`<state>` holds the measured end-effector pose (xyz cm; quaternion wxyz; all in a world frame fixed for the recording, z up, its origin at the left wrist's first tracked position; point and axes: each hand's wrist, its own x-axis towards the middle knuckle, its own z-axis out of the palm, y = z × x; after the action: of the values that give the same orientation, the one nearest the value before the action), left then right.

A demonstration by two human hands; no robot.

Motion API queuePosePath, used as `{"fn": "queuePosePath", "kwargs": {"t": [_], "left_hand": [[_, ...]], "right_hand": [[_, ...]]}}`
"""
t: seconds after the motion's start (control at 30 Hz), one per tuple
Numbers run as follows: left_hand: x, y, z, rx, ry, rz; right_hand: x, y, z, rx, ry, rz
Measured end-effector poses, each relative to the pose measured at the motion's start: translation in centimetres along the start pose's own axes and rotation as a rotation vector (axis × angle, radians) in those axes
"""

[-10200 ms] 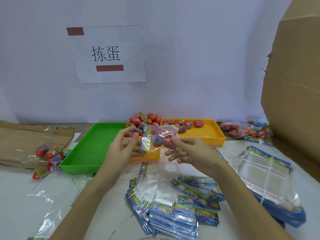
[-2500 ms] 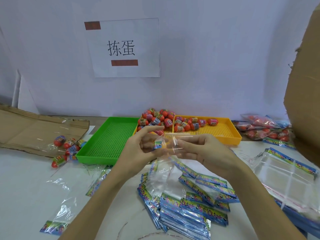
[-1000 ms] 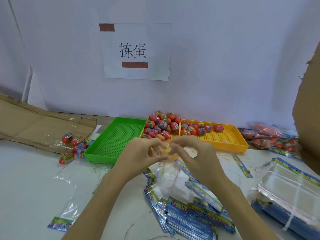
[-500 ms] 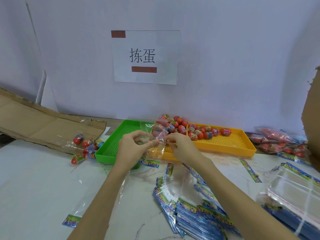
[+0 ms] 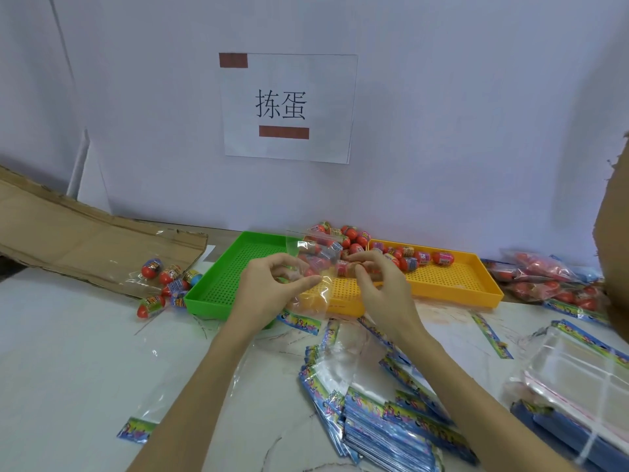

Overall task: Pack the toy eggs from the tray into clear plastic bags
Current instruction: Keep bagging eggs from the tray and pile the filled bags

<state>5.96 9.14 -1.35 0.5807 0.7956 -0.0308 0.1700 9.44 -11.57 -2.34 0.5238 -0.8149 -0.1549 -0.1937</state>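
While the left hand (image 5: 272,287) pinches one edge of a clear plastic bag (image 5: 311,267) held above the worktop (image 5: 68,352), the right hand (image 5: 377,284) pinches a red toy egg (image 5: 342,267) at the bag's other side, just before the yellow perforated tray (image 5: 452,284) of eggs beyond both hands.

Bright, even indoor light, shadows soft and faint. Wide-angle bending at frame edges. Mild glare on clear plastic bags (image 5: 575,373). Slight softness overall, forearms near the bottom edge blurrier.
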Motion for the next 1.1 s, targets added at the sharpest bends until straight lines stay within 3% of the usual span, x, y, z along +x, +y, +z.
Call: {"fn": "queuePosePath", "kwargs": {"t": [0.2,0.37,0.63,0.9,1.1], "left_hand": [[-0.6,0.3,1.6,0.017,-0.113,0.040],[-1.3,0.4,3.1,0.021,-0.183,0.095],[-1.7,1.2,3.6,0.054,-0.189,0.185],[-1.4,0.8,3.5,0.086,-0.148,0.238],[-1.6,0.7,3.6,0.113,-0.203,0.280]], "right_hand": [[-1.8,-1.2,-2.6,0.238,0.101,0.037],[-1.8,-3.2,-4.2,0.203,0.207,-0.149],[-2.1,-3.3,-3.6,-0.066,0.046,-0.366],[-2.0,-3.4,-4.1,0.002,-0.099,-0.250],[-1.8,-2.9,-4.4,-0.061,-0.193,-0.208]]}}
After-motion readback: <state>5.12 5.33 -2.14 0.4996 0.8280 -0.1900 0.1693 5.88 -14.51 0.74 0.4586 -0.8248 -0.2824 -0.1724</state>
